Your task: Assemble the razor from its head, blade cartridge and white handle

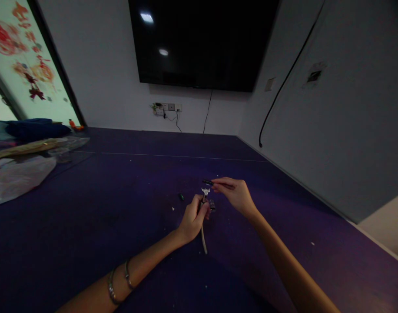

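My left hand (pixel 192 219) is closed around a pale cable (pixel 203 241) whose lower end hangs below the fist. From the top of that grip sticks a silvery, wide-topped connector (pixel 205 191). My right hand (pixel 236 195) pinches a small, thin dark piece (pixel 207 182) just above the connector, apart from it; its exact kind is too small to tell. Right behind my left fingers lies a small dark, partly shiny part (pixel 212 204), partly hidden. A little dark green piece (pixel 181 197) lies to the left of my left hand.
White scraps (pixel 173 209) dot the dark purple surface (pixel 121 230). Plastic bags (pixel 21 178) and folded dark blue cloth (pixel 38 129) are piled at the left. A television (pixel 205 43) hangs on the back wall above sockets (pixel 168 107). A black cable (pixel 285 80) runs down the right wall.
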The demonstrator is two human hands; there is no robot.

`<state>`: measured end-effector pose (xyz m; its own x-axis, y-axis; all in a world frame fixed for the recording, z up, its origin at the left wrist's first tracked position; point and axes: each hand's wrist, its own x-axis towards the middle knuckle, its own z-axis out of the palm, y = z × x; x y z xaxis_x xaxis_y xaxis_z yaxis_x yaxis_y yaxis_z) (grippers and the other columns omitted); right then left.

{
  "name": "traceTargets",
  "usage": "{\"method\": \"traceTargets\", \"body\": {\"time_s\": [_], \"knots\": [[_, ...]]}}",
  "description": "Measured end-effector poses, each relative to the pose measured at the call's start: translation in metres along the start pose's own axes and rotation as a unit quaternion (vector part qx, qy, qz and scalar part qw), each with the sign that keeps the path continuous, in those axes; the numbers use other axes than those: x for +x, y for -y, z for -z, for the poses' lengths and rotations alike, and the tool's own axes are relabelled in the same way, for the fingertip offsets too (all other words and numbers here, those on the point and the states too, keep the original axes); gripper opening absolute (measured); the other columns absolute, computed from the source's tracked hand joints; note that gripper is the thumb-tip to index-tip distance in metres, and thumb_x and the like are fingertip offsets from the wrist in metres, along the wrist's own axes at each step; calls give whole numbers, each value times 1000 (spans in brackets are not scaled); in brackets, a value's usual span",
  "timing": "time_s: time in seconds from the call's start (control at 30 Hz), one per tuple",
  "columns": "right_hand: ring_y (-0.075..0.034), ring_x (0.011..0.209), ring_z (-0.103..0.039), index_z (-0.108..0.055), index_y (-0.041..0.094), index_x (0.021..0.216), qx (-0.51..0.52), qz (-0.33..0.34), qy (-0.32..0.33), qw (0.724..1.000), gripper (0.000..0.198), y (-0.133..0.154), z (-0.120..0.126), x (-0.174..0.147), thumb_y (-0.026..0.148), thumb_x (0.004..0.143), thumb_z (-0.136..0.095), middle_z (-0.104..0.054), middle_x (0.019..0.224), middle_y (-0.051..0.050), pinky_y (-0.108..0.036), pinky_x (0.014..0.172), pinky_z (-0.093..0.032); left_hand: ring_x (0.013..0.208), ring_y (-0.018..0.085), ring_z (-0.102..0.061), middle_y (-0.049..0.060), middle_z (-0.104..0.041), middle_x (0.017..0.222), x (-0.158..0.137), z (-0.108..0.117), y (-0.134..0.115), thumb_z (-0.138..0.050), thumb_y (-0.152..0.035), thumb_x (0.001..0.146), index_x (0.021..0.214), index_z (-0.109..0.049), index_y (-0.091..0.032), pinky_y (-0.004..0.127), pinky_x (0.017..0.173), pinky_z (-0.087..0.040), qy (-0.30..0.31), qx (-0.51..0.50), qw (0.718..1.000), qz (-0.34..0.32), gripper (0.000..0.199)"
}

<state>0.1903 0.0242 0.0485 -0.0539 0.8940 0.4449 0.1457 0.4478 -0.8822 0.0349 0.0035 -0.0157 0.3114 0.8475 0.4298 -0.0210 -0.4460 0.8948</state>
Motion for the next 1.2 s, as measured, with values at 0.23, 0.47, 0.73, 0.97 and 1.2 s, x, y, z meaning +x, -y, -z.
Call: {"method": "traceTargets", "body": {"time_s": [0.23, 0.47, 0.73, 0.97, 1.2], "knots": [[-17, 74, -66, -72, 20, 83, -36, 18, 24, 999, 14, 16, -8, -7, 24, 73, -63, -70, 82, -5, -30, 70, -54, 50, 9, -48, -5, -47, 60, -2, 2, -1, -37, -37, 92, 86, -41, -19, 22, 51, -38, 0, 12, 1000, -11, 19], [-17, 75, -66, -71, 20, 84, -45, 23, 34, 998, 14, 17, -8, -8, 23, 73, -62, -71, 82, -5, -30, 72, -53, 49, 9, -47, -6, -47, 58, -1, 3, -1, -37, -37, 92, 84, -40, -20, 22, 50, -36, 7, 24, 1000, -12, 19], [-17, 80, -66, -69, 19, 83, -28, 15, 37, 999, 13, 16, -9, -9, 22, 72, -62, -70, 84, -4, -31, 77, -52, 49, 10, -47, -6, -47, 56, 0, 4, -4, -37, -37, 92, 83, -40, -20, 22, 51, -36, 13, 25, 1000, 1, 19], [-15, 81, -63, -59, 19, 84, -39, 44, 58, 997, 9, 13, -7, -9, 24, 76, -59, -64, 83, -3, -29, 77, -52, 46, 9, -47, -7, -46, 55, -1, 3, -5, -39, -40, 90, 83, -41, -20, 21, 47, -36, 11, 3, 1000, 17, 21], [-15, 83, -61, -54, 21, 87, -84, 95, 60, 990, 7, 15, -7, -11, 19, 81, -53, -61, 86, -3, -29, 77, -51, 44, 8, -46, -7, -46, 57, 0, 1, -4, -40, -41, 90, 84, -41, -20, 20, 43, -37, 9, -24, 999, 25, 22]]}}
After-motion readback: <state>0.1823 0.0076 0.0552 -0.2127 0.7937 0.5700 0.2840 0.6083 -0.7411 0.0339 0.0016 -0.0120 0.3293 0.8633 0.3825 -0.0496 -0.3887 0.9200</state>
